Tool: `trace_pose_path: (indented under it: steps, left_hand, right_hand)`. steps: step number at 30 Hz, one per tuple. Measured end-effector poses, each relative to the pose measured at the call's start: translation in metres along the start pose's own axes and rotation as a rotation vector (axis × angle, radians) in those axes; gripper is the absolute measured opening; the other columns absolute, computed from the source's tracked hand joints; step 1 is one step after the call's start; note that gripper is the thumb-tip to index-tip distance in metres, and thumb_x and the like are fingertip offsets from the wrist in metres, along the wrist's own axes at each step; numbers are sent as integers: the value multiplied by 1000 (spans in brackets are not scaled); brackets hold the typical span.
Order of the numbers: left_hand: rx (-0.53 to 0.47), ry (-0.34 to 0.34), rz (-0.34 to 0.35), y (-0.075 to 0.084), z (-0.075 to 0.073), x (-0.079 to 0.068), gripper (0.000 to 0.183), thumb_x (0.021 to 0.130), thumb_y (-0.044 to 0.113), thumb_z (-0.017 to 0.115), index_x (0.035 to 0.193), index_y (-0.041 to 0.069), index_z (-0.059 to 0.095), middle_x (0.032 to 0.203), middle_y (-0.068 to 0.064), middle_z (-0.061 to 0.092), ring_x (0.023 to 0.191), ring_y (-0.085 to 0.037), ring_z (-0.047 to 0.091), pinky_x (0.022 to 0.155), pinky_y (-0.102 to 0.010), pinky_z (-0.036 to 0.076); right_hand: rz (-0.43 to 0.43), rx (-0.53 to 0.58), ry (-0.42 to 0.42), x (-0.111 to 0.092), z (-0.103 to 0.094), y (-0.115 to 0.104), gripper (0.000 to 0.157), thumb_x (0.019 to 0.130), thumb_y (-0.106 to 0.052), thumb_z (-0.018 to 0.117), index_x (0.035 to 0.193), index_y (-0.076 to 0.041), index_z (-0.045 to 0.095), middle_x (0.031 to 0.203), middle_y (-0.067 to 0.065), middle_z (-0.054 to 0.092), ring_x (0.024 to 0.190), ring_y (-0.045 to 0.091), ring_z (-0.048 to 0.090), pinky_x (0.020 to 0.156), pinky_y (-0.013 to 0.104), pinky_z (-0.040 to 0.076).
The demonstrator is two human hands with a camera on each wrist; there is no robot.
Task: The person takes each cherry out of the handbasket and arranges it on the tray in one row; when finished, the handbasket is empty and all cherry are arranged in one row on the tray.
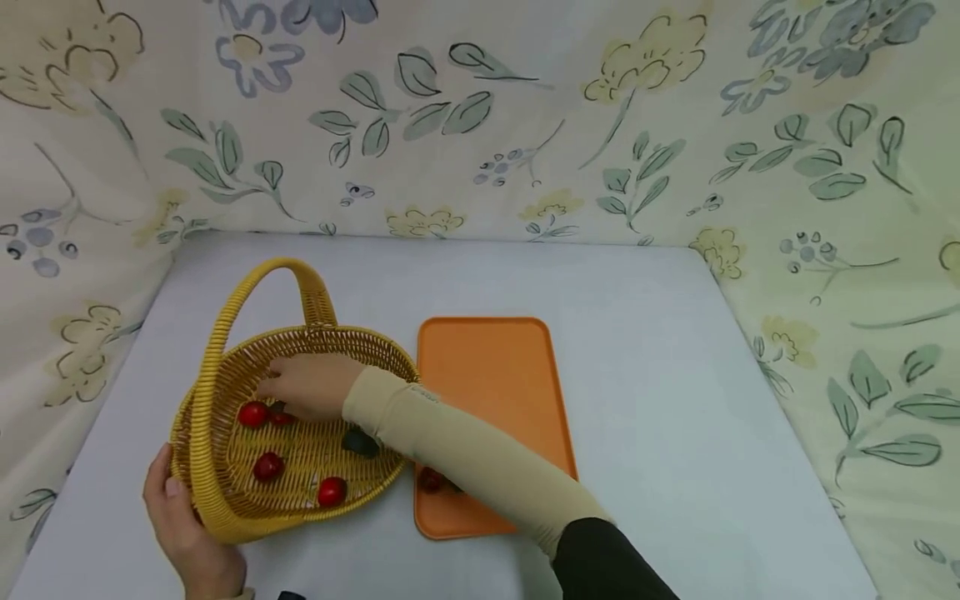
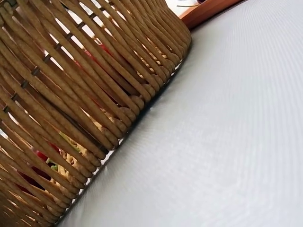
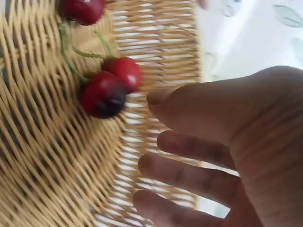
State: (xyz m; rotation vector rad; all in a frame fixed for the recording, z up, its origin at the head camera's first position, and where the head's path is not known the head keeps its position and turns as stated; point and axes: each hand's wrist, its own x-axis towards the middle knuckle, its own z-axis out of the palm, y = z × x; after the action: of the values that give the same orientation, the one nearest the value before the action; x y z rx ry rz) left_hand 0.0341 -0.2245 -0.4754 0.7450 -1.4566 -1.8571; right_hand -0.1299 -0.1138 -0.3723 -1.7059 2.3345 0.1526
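Note:
A yellow wicker basket (image 1: pixel 300 508) with a tall arched handle stands on the left of the table. Several red cherries lie in it, one cherry (image 1: pixel 332 492) near its front wall and another cherry (image 1: pixel 268 467) further left. My left hand (image 1: pixel 197 542) grips the basket's left rim; the left wrist view shows only the woven wall (image 2: pixel 85 80), not the hand. Inside the basket is my right hand (image 1: pixel 318 385), its fingers spread and loosely bent with nothing between them. Close to its thumb, two touching cherries (image 3: pixel 103 94) with green stems rest on the weave.
Right of the basket lies an orange tray (image 1: pixel 487 358), partly covered by my right forearm. A dark red fruit (image 1: pixel 431 479) sits near its front left. A white cloth (image 1: pixel 645 400) covers the table, and a flower-patterned curtain (image 1: pixel 480 125) hangs behind.

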Motion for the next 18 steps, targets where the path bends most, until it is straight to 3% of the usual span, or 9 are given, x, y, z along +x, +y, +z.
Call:
trace_pose_path:
  steps: [6,11,18]
  left_hand:
    - [19,20,-42,0,1,0,40,103,33,37,141,22,42,142,-3,39,124,-17,44,85,-15,45]
    - [14,15,-30,1,1,1,41,103,32,37,141,21,42,141,-4,40,122,-17,45,84,-16,45]
    - [0,61,-37,1,3,1,39,102,30,38,139,19,46,140,-4,42,122,-16,45,83,-15,44]
  right_hand:
    - [19,-5,-64,17,14,-8,28,102,-26,45,128,-32,53,113,-11,53,94,1,53,77,14,43]
    - [78,-4,-78,20,20,-12,22,105,-26,36,120,-31,52,108,-12,51,89,1,48,73,17,42]
    - [16,-28,-56,22,28,-14,27,105,-21,36,126,-27,52,110,-10,52,92,2,49,78,13,39]
